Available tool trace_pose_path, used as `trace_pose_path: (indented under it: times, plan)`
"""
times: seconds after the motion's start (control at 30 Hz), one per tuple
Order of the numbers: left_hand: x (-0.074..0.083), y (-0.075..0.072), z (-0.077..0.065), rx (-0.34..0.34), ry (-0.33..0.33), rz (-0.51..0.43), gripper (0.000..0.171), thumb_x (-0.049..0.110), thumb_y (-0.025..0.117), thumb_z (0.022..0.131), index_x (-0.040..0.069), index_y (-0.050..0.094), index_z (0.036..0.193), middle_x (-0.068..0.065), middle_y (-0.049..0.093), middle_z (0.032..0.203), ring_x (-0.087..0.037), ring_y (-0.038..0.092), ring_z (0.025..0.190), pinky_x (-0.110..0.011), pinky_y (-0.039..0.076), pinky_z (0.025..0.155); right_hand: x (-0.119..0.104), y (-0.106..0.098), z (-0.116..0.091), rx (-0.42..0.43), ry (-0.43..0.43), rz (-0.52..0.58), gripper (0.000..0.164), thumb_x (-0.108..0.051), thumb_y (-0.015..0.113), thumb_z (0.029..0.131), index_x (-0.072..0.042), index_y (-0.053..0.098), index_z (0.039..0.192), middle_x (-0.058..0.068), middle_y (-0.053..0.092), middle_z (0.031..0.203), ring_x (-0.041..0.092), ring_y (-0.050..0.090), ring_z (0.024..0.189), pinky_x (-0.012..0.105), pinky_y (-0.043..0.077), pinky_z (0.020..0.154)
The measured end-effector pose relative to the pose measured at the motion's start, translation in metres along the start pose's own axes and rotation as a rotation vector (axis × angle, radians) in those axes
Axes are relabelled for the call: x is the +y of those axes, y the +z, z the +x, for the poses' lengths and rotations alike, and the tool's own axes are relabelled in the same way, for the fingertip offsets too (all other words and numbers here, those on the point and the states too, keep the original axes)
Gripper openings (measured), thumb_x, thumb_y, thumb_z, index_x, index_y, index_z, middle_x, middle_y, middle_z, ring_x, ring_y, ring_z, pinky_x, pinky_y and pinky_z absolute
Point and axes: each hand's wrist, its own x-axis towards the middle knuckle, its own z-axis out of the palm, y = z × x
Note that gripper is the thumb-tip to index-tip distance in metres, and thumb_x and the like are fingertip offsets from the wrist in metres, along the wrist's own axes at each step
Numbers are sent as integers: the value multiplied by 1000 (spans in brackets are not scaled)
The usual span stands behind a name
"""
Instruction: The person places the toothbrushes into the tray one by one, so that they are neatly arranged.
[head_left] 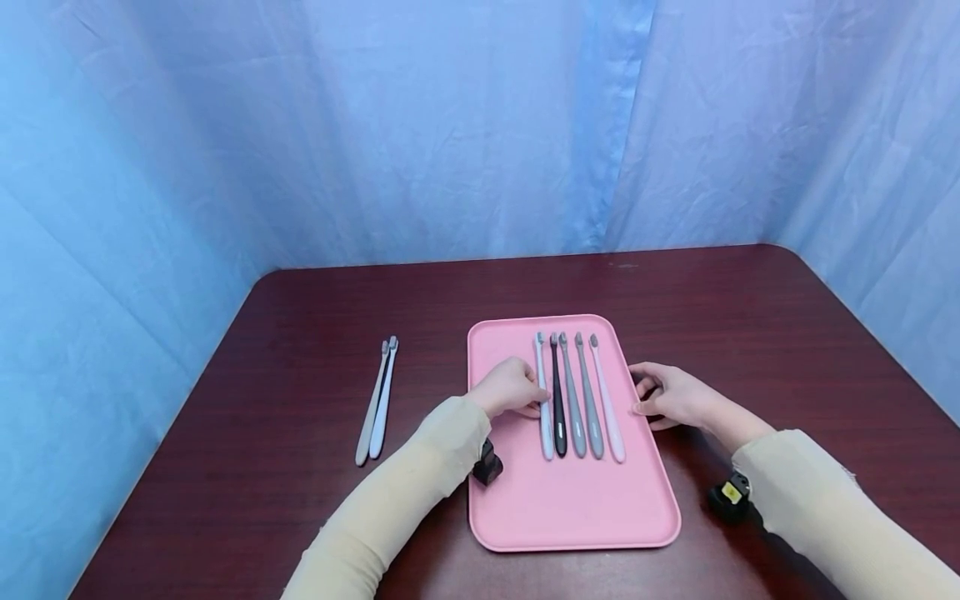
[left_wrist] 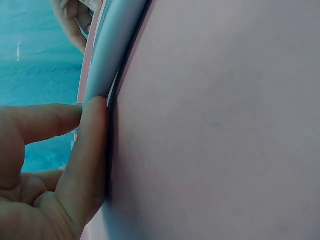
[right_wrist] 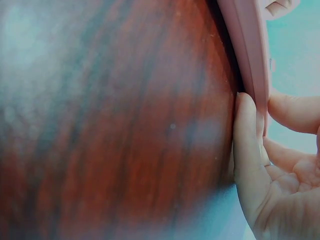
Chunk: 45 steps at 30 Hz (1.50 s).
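Note:
A pink tray (head_left: 555,508) lies on the table with several toothbrushes side by side on it. My left hand (head_left: 512,388) reaches over the tray and pinches the handle of the leftmost one, a pale blue toothbrush (head_left: 547,432); in the left wrist view thumb and finger meet on the pale blue handle (left_wrist: 111,50). Right of it lie a black toothbrush (head_left: 558,417), two grey ones and a pink toothbrush (head_left: 609,408). My right hand (head_left: 675,396) grips the tray's right rim between thumb and fingers, as the pink edge (right_wrist: 252,55) in the right wrist view shows.
Left of the tray, a beige toothbrush (head_left: 371,417) and a whitish-blue toothbrush (head_left: 384,408) lie close together on the dark red-brown table (head_left: 300,350). Light blue curtains (head_left: 450,125) hang behind the table and along its sides.

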Motion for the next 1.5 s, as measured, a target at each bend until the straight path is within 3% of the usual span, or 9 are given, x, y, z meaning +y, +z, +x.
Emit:
trace_pose_path:
  times: [0.57,0.87,1.2,1.5]
  plan:
    - [2,1,2,37,-23,33,28,4,68,85,6,48,65,-3,54,56,-7,55,46,-23,55,52,0,0,0,5,-4,-26,67,2,64,83,11,27,139,12,50,94,13,57,74,35,58,66]
    - [1,1,0,48,-1,27,31,3,69,84,7,45,65,-2,52,57,-7,54,46,-22,55,51,0,0,0,14,2,-27,67,1,64,83,10,28,139,12,51,95,13,58,74,36,59,66]
    - [-2,-9,-2,30,0,-1,23,5,68,85,5,51,69,-4,59,62,-7,57,48,-24,56,55,-1,0,-1,9,-2,-33,67,1,64,83,11,28,139,12,51,94,12,58,73,36,59,66]
    - [-2,-21,-5,44,19,-86,16,9,67,87,2,54,80,-7,60,67,-11,60,55,-27,57,58,-1,0,-2,4,-5,-41,68,0,65,83,12,27,139,13,51,95,13,58,74,37,59,66]
